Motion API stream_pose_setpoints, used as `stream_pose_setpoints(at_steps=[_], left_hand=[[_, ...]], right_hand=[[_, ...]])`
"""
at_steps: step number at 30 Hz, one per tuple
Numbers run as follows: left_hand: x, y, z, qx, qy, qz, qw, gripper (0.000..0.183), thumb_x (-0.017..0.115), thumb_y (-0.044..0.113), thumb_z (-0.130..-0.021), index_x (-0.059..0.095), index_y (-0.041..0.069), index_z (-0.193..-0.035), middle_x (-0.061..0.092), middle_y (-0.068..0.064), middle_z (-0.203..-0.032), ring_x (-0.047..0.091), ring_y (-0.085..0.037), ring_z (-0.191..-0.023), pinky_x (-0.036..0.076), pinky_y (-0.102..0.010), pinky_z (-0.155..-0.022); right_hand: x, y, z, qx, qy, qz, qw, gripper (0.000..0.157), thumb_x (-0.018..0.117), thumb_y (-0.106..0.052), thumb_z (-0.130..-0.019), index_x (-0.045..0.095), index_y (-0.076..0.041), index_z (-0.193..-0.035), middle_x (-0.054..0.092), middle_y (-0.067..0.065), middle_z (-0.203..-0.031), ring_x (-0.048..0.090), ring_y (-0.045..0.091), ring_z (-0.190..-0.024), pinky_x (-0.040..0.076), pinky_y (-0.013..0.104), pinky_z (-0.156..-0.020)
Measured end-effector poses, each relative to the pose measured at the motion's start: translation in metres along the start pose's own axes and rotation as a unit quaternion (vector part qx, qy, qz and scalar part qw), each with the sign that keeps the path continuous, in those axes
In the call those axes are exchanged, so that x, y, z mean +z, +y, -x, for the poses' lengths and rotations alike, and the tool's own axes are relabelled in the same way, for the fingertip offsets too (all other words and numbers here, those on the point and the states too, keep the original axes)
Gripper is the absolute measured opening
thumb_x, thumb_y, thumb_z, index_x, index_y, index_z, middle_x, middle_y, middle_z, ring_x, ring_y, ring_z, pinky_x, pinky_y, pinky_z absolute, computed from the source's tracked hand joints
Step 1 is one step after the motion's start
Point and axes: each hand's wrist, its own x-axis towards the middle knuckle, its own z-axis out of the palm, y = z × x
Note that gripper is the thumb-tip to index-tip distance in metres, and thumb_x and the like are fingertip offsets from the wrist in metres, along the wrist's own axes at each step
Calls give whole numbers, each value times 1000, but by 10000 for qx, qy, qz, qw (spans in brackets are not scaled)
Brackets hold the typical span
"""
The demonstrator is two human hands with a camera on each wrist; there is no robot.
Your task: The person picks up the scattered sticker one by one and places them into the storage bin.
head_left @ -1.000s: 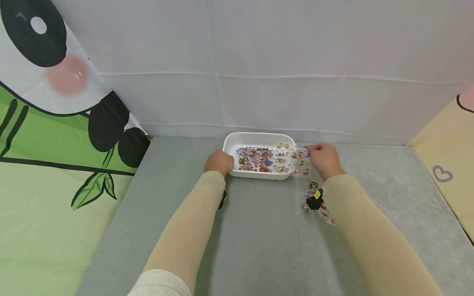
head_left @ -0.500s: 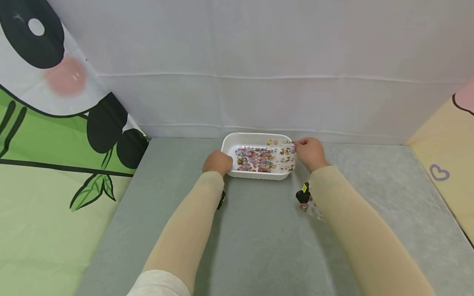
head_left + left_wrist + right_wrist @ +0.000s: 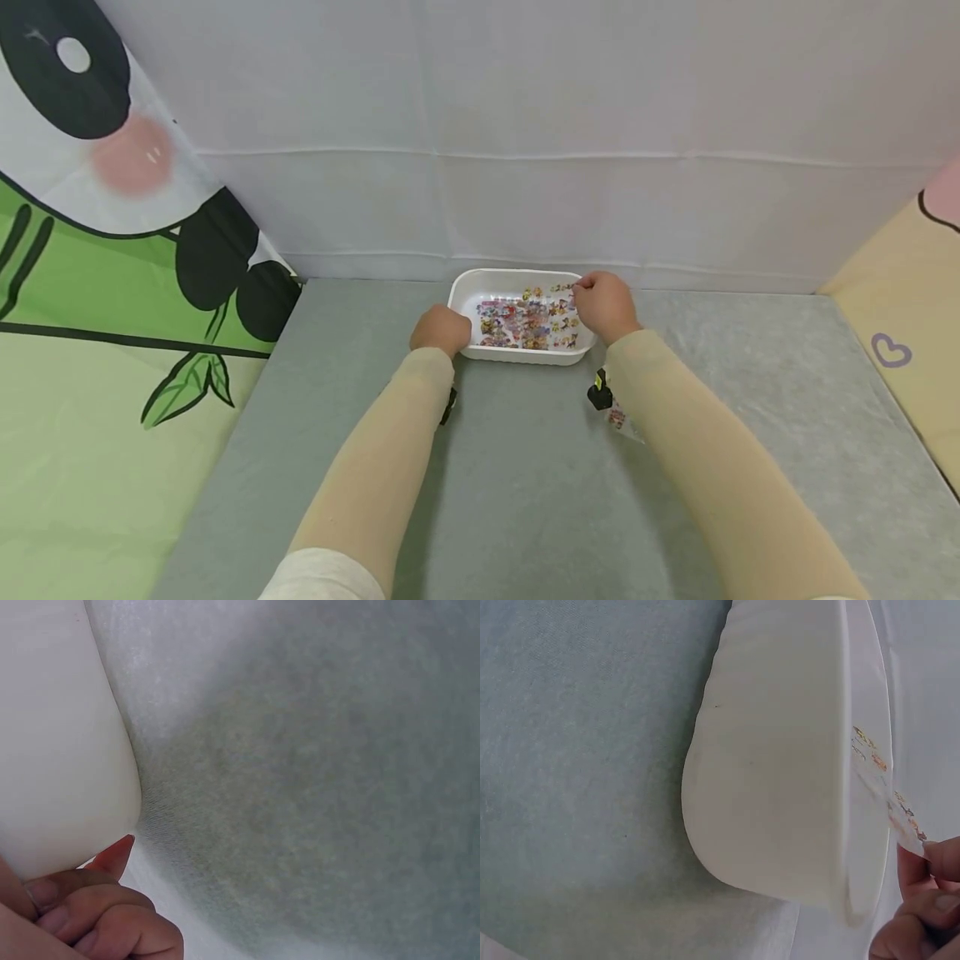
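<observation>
A white plastic tray (image 3: 525, 357) stands near the back of the table, with colourful printed stickers (image 3: 510, 321) lying in it. My left hand (image 3: 441, 328) grips the tray's left end; in the left wrist view its curled fingers (image 3: 127, 930) sit against the tray's corner. Between thumb and fingertips, my right hand (image 3: 607, 307) pinches the edge of a clear sticker sheet (image 3: 564, 313) over the tray's right end. The right wrist view shows this sheet (image 3: 906, 817) slanting down past the rim into the tray.
Another clear sticker sheet (image 3: 619, 419) lies on the grey table (image 3: 517, 483), partly hidden under the right forearm. A white cloth wall (image 3: 525, 200) rises right behind the tray. Printed cloth panels flank the table, the green one (image 3: 90, 392) at the left.
My right hand has moved left with the clear sticker sheet, from beyond the tray's right rim to over its right end. My left hand has stayed on the tray.
</observation>
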Motion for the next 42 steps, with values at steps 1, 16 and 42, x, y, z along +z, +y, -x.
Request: stream_pose_setpoints(at_steps=[1,16,42], left_hand=[[0,0,1,-3,3,-14,10000,30,50,18,-96,71,0,-106,70,-13,-102,61,-27,-84,52,-42,-70],[-1,3,1,-51,-43,-120,9999,31,51,21,-98,70,-1,-109,70,-13,-105,62,-28,-88,53,-43,-76],[-2,2,2,-25,-76,-59,10000,27,50,17,-96,71,1,-101,70,-12,-98,61,-27,-79,52,-41,-65]], right_hand=[[1,0,0,-48,-28,24,10000,25,53,-21,-106,69,-3,-112,71,14,-104,62,30,-94,49,44,-81],[4,5,1,-543,-157,637,9964,33,53,-20,-107,66,-2,-131,70,18,-120,65,34,-104,50,50,-91],[-9,22,7,-316,74,732,9968,26,57,-19,-104,67,0,-119,68,19,-116,62,35,-105,48,48,-91]])
